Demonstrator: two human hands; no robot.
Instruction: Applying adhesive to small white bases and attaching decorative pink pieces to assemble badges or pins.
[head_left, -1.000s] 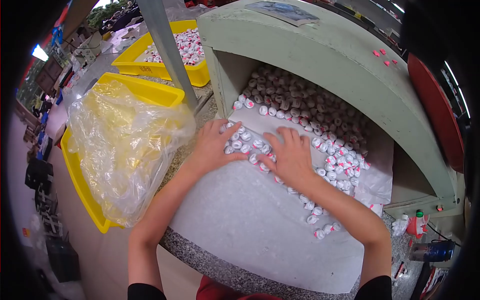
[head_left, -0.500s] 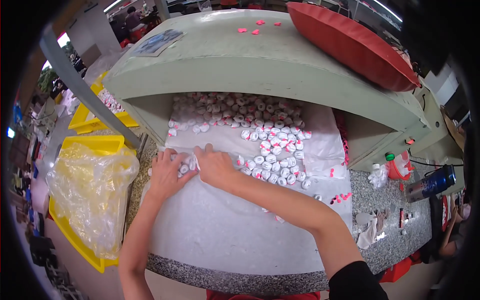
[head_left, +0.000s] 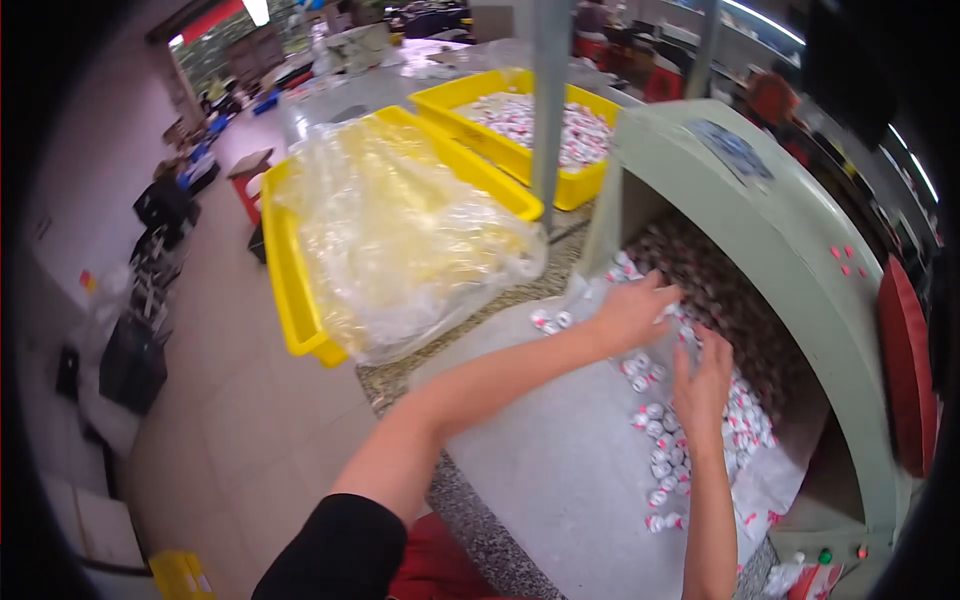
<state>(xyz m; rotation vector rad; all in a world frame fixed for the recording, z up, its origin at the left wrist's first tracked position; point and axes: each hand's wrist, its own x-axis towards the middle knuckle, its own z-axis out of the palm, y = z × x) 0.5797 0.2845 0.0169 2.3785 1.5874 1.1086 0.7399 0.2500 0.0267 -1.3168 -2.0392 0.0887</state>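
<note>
Small white round pieces with pink bits [head_left: 657, 470] lie in a loose heap on a white sheet [head_left: 540, 470]. My left hand [head_left: 632, 315] reaches to the far part of the heap by the opening of the pale green housing [head_left: 850, 330]. Its fingers look spread, with white pieces and sheet around them. To its right, my right hand [head_left: 704, 385] stretches its fingers forward over the pieces, thumb apart. Nothing can be seen held in either hand. Inside the housing, a darker mass of pieces [head_left: 720, 290] is blurred and shadowed.
At left stands a yellow tray [head_left: 290, 290] covered with crumpled clear plastic [head_left: 400, 240]. Behind it, another yellow tray [head_left: 570, 190] holds many small white and pink pieces. A grey post [head_left: 549, 110] rises beside it. A red tray [head_left: 905, 370] leans on the housing at right.
The view has swung left, so the housing and heap now sit at the right. My hands have moved apart from their close pose, still at the pieces; the right hand's fingers have straightened.
</note>
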